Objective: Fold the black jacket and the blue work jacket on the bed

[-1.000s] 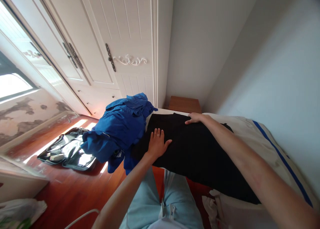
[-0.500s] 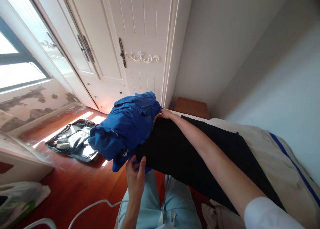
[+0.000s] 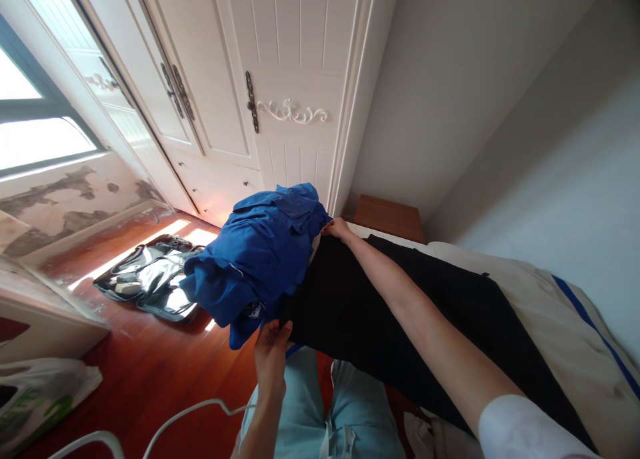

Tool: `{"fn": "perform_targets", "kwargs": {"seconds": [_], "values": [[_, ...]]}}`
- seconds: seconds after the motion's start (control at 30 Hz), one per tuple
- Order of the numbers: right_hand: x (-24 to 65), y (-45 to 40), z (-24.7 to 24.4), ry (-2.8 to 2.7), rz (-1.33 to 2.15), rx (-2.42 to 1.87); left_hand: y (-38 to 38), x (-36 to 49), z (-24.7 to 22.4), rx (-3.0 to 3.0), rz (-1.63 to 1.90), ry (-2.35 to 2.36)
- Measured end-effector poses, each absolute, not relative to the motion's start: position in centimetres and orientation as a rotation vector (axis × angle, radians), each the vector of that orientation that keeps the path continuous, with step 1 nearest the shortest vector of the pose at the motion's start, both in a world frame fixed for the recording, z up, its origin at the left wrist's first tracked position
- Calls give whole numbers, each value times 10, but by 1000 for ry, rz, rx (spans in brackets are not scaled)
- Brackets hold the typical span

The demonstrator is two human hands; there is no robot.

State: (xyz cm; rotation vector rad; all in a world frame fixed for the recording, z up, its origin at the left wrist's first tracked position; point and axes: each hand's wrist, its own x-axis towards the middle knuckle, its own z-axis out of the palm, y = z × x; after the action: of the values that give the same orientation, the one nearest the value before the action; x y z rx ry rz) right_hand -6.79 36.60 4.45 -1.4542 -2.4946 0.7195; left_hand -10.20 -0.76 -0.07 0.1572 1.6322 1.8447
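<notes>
A black garment (image 3: pixel 390 312) lies spread flat on a cream bed (image 3: pixel 550 319). My left hand (image 3: pixel 271 352) pinches its near left corner at the bed's edge, just under a heap of blue clothing (image 3: pixel 255 259). My right hand (image 3: pixel 336 229) reaches across and grips the garment's far left corner, beside the top of the blue heap. My right forearm crosses over the black cloth.
A white wardrobe (image 3: pixel 280 99) stands behind the bed, with a small wooden nightstand (image 3: pixel 390 217) to its right. An open dark suitcase (image 3: pixel 150 282) lies on the red wooden floor. A plastic bag (image 3: pixel 35 402) and a white hanger (image 3: pixel 175 419) sit near my light blue trousers.
Both hands left the flat top of the black garment and moved left to its two corners by the blue heap. The view shifted slightly left.
</notes>
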Motion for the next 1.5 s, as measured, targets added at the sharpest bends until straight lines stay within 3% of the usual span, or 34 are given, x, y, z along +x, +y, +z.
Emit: {"fn": "perform_targets", "kwargs": {"seconds": [0.23, 0.4, 0.6, 0.93, 1.1, 1.5], "values": [[-54, 345, 53, -2708, 460, -1058, -5, -98, 17, -7, 1718, 1537], [-48, 344, 48, -3008, 510, -625, -5, -102, 20, -41, 1673, 1412], [-48, 355, 36, -2957, 442, -466, -13, -101, 14, 46, 1748, 1438], [-57, 387, 40, -2870, 623, -522, -20, -111, -6, 185, 1718, 1323], [-58, 392, 44, -2848, 739, -615, -21, -107, -12, 225, 1753, 1541], [-33, 384, 43, -2722, 841, -981, -7, -120, -2, 461, 1810, 1551]]}}
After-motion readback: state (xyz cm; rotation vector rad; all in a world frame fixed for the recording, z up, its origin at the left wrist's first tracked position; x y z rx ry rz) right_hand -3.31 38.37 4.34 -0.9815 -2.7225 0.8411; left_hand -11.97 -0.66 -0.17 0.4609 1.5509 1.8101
